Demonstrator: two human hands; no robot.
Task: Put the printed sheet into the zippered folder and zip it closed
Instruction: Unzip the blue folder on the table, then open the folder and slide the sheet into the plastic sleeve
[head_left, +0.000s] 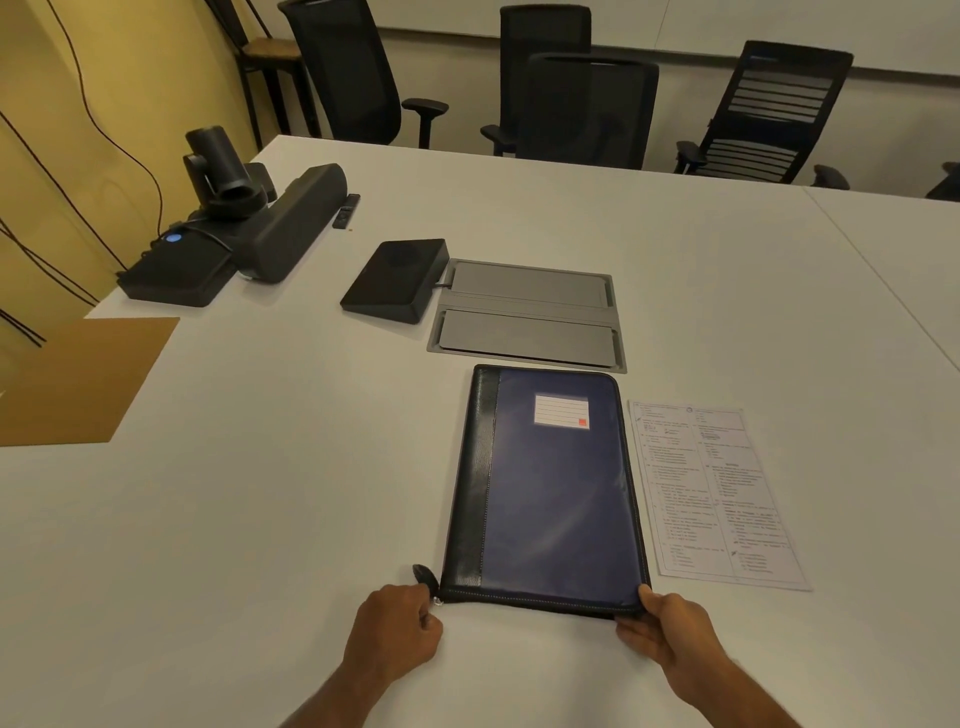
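A dark blue zippered folder (556, 488) with a black spine strip and a white label lies flat and closed on the white table (260, 467). The printed sheet (711, 493) lies flat on the table just right of it, touching nothing else. My left hand (397, 631) pinches the zipper pull at the folder's near left corner, with the black pull tab (422, 576) sticking out above my fingers. My right hand (662, 626) grips the folder's near right corner, thumb on top.
A grey cable hatch (527, 317) is set into the table behind the folder, with a black touch panel (397, 280) to its left. A camera and speaker bar (244, 223) stand at the far left. Office chairs (587, 109) line the far edge.
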